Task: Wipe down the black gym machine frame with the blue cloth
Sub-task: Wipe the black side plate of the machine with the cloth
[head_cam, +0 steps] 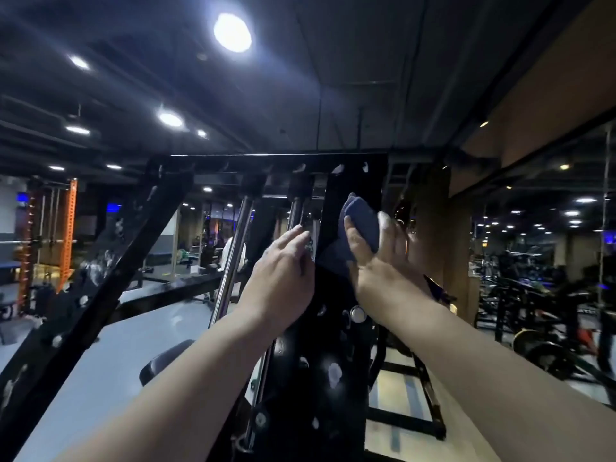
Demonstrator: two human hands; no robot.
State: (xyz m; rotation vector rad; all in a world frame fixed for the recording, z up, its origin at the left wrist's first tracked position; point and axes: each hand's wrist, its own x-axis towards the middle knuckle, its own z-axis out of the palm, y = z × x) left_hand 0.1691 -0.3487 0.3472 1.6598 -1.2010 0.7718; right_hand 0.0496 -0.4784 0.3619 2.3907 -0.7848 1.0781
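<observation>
A: Where was the folded dark blue cloth (361,218)?

B: High on the black steel gym machine frame (353,181), pressed against the wide upright post just below the top crossbar. The right hand (376,261) gripped it, with the thumb across the front of the fabric and the other fingers wrapped behind at the post's right side.

A: And the left hand (283,265)?

B: It was raised beside the right one, at the post's left edge, with its back to the camera. Its fingers reached toward the shiny chrome guide rods (233,255). I could not tell whether they curled round anything or only touched it.

A: Anything else on the frame?

B: A black diagonal brace (100,278) slanted down to the left. A round silver knob (357,314) sat on the post below the right wrist. Pale smudges dotted the paint.

A: And around it?

B: A perforated orange rack (70,228) stood far to the left, and round white ceiling lights (232,32) glowed overhead.
</observation>
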